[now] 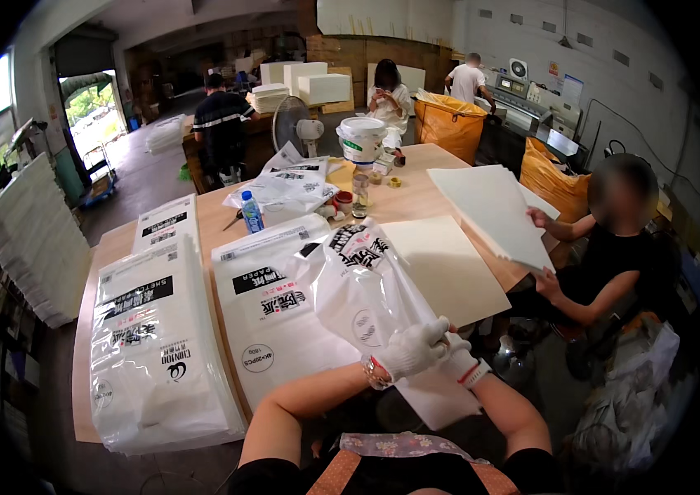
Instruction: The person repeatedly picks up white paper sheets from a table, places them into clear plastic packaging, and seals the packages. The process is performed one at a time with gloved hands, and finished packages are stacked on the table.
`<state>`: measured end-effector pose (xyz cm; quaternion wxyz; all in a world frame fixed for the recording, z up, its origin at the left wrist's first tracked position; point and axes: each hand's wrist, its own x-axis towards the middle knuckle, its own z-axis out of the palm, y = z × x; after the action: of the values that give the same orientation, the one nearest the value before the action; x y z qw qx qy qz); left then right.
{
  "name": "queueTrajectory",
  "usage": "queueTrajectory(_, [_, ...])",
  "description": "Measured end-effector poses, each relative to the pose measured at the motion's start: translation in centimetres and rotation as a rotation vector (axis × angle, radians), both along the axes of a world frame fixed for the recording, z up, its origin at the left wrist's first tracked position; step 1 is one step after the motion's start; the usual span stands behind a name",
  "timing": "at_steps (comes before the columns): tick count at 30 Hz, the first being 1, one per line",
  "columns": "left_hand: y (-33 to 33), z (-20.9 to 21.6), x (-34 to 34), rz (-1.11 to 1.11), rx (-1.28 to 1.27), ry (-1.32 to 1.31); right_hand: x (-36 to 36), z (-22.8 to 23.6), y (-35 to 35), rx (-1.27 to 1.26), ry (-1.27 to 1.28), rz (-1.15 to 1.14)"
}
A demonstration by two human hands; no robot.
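Both my hands wear white knit gloves and meet at the table's front edge. My left hand [412,350] is closed on the near end of a clear plastic bag [362,297] with black and pink print. My right hand [458,363], partly behind the left, is closed at the same end, by white paper sheets [436,399] that hang below the wrists. The bag slants away from me, its far end crumpled and raised. Beneath it lies a flat printed bag [271,322]. To the right of it rests a stack of cream paper [440,264].
A pile of printed bags [152,355] covers the table's left side. Beyond stand a water bottle [252,213], a glass jar [360,196], a white bucket [361,139] and a fan [292,128]. On the right a co-worker [614,264] holds white sheets [490,206].
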<state>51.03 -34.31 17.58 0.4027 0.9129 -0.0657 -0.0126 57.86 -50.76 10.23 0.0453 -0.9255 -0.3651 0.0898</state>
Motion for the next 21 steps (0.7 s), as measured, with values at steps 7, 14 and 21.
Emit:
queueTrajectory(7, [2.4, -17.5, -0.5, 0.177, -0.046, -0.217, 7.1, -15.4, 1.6, 0.612, -0.612, -0.074])
queueTrajectory(14, [0.3, -23.5, -4.9, 0.237, 0.443, -0.736, 13.1, -16.6, 2.9, 0.408, -0.209, -0.105])
queueTrajectory(21, [9.3, -29.0, -18.1, 1.222, -0.601, -0.225, 7.4, -10.7, 1.0, 0.482, 0.083, 0.381])
